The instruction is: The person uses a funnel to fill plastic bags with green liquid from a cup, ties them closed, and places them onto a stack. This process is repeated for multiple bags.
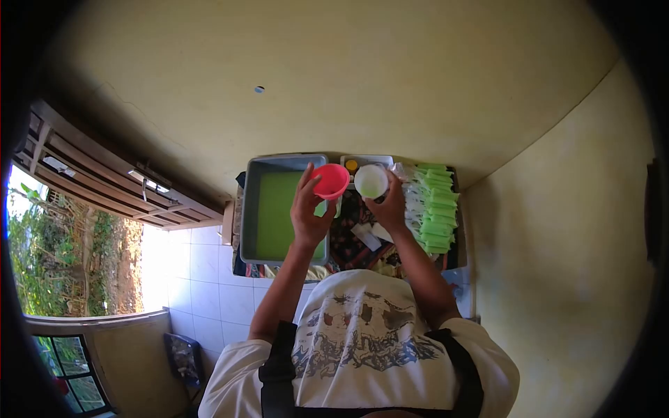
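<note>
My left hand (307,213) is closed around a pinkish-red funnel (332,180), its wide round mouth facing up; its lower end is hidden by my fingers. In my right hand (391,209) is a white cup (371,177), tilted towards me, with a little green liquid visible inside. The two are side by side, a small gap apart. Under my left hand stands a large grey tub (249,209) of green liquid. To the right of my right hand lies a stack of small filled green plastic bags (437,209).
A pale tray (382,159) with a yellow-orange capped item (352,166) stands at the back, near the wall. White pieces (366,236) lie on the dark patterned cloth (345,242). An open door or window (104,167) is at the left.
</note>
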`<state>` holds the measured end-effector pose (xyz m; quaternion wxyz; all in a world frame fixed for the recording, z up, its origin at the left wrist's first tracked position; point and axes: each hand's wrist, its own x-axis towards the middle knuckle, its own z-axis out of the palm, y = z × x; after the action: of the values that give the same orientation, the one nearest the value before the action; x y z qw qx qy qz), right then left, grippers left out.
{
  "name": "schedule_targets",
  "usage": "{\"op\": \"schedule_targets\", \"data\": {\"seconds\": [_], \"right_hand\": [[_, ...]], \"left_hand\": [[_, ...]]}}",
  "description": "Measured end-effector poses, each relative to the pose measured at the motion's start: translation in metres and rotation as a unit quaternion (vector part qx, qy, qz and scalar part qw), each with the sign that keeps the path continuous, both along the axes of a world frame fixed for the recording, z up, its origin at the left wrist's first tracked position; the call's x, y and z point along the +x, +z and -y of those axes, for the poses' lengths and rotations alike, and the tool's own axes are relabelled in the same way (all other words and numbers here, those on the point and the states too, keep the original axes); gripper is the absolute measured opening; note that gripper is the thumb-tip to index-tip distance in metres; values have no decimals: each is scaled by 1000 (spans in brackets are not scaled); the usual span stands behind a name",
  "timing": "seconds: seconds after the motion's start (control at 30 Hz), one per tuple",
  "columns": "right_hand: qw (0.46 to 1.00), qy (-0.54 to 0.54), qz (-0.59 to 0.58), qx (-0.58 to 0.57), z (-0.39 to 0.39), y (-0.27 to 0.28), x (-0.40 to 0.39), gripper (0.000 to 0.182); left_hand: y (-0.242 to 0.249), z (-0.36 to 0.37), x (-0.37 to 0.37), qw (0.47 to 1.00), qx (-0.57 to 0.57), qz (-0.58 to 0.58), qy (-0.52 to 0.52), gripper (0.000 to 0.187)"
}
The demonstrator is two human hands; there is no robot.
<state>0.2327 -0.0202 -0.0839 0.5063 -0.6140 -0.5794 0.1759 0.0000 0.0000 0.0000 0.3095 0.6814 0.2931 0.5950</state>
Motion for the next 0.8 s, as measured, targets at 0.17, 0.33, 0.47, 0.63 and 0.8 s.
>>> {"op": "schedule_targets", "data": {"seconds": [0.17,0.33,0.47,0.63,0.8], "right_hand": [[995,-33,91,-15,3,-65,-20,100],[997,-12,59,-49,-2,-82,-29,98],[995,5,44,-89,-3,-122,-24,95],[996,7,46,-77,7,-124,-27,94],[999,-11,44,1,7,-50,-24,99]], "left_hand": [[4,5,-5,1000,-3,-5,8,74],[-7,5,-13,1000,-20,23,-2,74],[-7,7,-12,999,-24,22,12,71],[-6,7,-15,1000,-17,4,22,70],[-8,7,-16,999,-27,0,27,70]]}}
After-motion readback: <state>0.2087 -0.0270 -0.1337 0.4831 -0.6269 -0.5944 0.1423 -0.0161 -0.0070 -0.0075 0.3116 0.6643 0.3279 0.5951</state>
